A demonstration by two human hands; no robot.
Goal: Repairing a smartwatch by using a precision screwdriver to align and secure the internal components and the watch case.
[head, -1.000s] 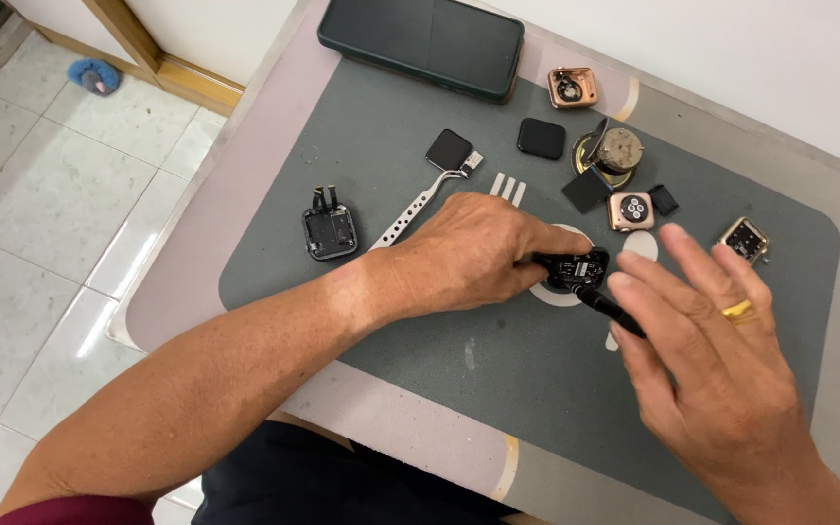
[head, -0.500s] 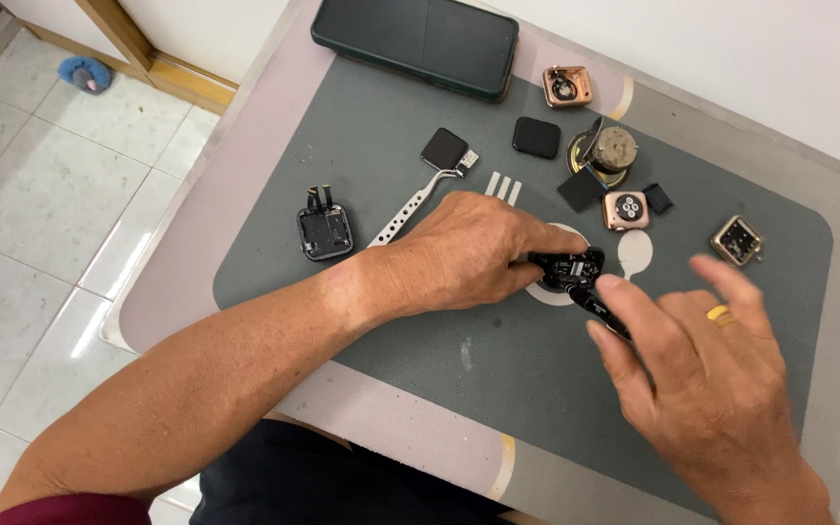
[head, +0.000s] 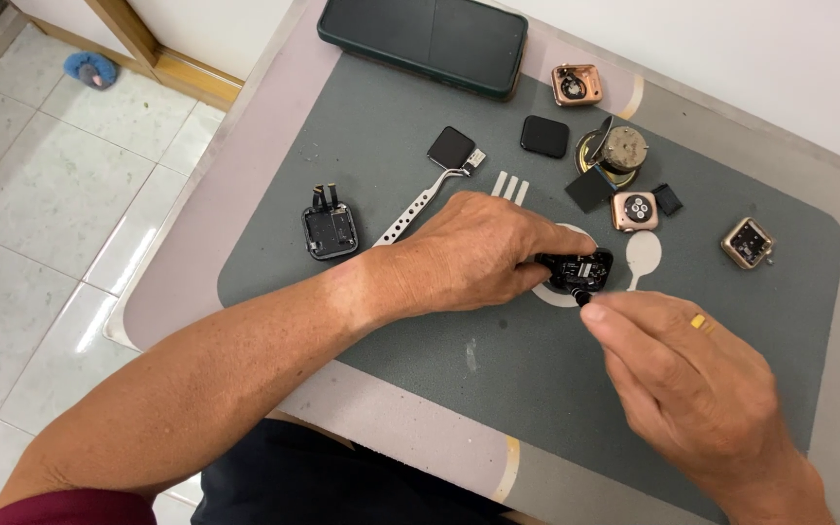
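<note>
Black opened watch case (head: 576, 269) pinned to the grey mat (head: 362, 146) under the left hand (head: 483, 255), fingers closed around its near edge. Right hand (head: 687, 374) just beside it, thumb and forefinger pinched together on a small dark tool tip (head: 583, 297) touching the case's lower rim (too small to tell what kind). Gold ring (head: 699, 321) on one right finger. Behind the left hand, metal tweezers (head: 415, 211) and a small black screen (head: 451, 148). Further left, a dark watch body with flex cable (head: 329, 228), well apart. Toward the far side: a second black screen (head: 544, 136), a round speaker-like part (head: 616, 151), three rose-gold watch cases (head: 634, 210) (head: 576, 85) (head: 749, 242). Dark rectangular box (head: 425, 39) at the far edge of the surface (head: 235, 185).
</note>
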